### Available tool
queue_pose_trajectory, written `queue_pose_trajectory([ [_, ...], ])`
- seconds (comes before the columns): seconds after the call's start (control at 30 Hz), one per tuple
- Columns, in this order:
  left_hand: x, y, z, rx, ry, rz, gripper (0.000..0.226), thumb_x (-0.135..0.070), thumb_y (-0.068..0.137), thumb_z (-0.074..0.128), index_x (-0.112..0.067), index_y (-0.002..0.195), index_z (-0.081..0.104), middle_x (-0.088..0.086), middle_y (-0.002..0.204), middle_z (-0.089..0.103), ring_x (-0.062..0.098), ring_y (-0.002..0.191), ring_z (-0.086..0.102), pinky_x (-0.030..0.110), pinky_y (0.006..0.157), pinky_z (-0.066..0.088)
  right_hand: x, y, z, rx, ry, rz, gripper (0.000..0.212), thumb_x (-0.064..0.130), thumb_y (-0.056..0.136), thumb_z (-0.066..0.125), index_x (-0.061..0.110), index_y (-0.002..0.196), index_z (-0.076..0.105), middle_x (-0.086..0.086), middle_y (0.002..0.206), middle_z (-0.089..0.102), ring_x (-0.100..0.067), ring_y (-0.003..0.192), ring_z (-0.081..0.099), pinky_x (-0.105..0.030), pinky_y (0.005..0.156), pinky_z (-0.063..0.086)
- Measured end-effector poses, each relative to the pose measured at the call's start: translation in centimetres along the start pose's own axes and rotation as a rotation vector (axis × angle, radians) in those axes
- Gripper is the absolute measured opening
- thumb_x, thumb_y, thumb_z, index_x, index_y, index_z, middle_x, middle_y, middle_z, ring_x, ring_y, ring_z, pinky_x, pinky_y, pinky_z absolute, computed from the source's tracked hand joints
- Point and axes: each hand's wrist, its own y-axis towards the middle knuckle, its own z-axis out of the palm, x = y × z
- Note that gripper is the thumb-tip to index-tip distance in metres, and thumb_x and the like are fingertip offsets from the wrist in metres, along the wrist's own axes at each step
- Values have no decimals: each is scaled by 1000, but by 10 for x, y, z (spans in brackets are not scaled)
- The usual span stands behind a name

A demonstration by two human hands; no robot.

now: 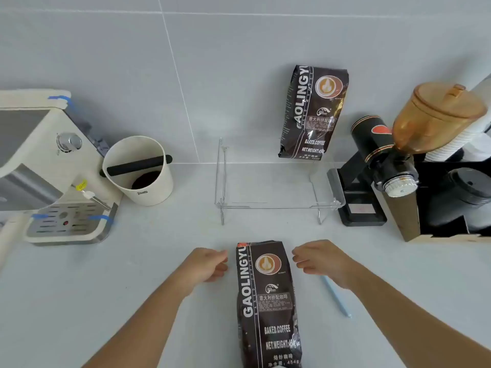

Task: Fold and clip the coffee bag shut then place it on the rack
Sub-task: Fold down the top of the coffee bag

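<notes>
I see the coffee bag (267,301) lying flat on the counter (159,274) at the lower centre of the frame, label up, its top end pointing up-frame toward the clear rack (276,205). I read that layout as deliberate: the open end faces away so both hands can roll it down.

My left hand (210,265) sits just left of the bag's top corner, fingers loosely curled and apart, gripping nothing. My right hand (321,260) mirrors it just right of the other corner, also apart and empty. Neither touches the bag as far as I can tell.

A pale blue clip (336,296) lies on the counter beside the bag under my right wrist, near enough to take once the fold is made. The fold itself is not yet begun, I judge.

A second bag (313,112) already stands at the rack's right rear, against the wall, leaving the rack's left part free for this one.
</notes>
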Motion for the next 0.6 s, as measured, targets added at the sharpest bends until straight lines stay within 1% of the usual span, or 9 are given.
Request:
queue_pose_trajectory([
  [0.1,1,9,13,-17,-164,-42,39,-37,92,57,-2,102,70,13,90,75,23,78,69,37,87,55,-5,4,9,9,95,25,27,24,89,63,-1,98,71,-13,95,71,-21,84,66,-34,86,54],
  [0.2,0,13,23,-13,-224,-58,43,-45,87,60,-6,99,74,12,95,79,22,82,70,38,89,54,-7,8,18,38,141,34,22,26,91,60,7,90,71,-10,92,72,-19,82,67,-32,85,52],
  [0.27,-3,13,26,13,-254,-61,46,-50,83,64,-7,98,75,11,98,79,21,83,70,36,85,54,-4,10,22,36,149,30,22,25,90,59,7,88,73,-13,92,75,-19,80,66,-33,87,52],
  [0.33,-4,16,29,26,-303,-58,47,-47,83,67,-4,101,74,15,103,76,22,82,67,34,80,51,-4,13,25,19,151,37,24,24,90,59,5,92,73,-15,99,76,-20,83,67,-37,92,52],
  [0.37,-5,18,30,25,-339,-57,46,-43,83,67,-2,102,73,18,106,75,23,82,66,35,79,50,-4,15,26,10,150,37,24,24,89,60,5,92,74,-14,98,77,-20,83,67,-37,92,53],
  [0.47,-9,18,34,23,-395,-35,43,-38,85,68,1,103,72,22,107,74,25,81,67,37,82,51,-1,15,32,-50,128,27,26,30,84,63,7,89,75,-8,88,73,-18,78,60,-32,79,50],
  [0.5,-10,17,36,23,-407,-18,42,-38,85,67,1,102,73,21,106,75,25,81,68,37,83,53,-1,17,33,-59,142,25,28,31,84,63,6,90,74,-10,88,73,-19,78,60,-34,78,51],
  [0.57,-11,14,40,24,-446,15,40,-36,87,66,1,100,73,19,102,76,24,82,71,36,84,55,1,17,35,-60,171,29,35,35,84,65,2,92,73,-13,92,75,-24,79,65,-39,82,53],
  [0.6,-12,11,42,25,-473,31,38,-35,88,66,1,100,73,19,101,77,24,81,71,36,82,56,1,16,35,-65,183,22,41,41,80,68,1,91,72,-12,90,74,-26,78,64,-39,81,53],
])
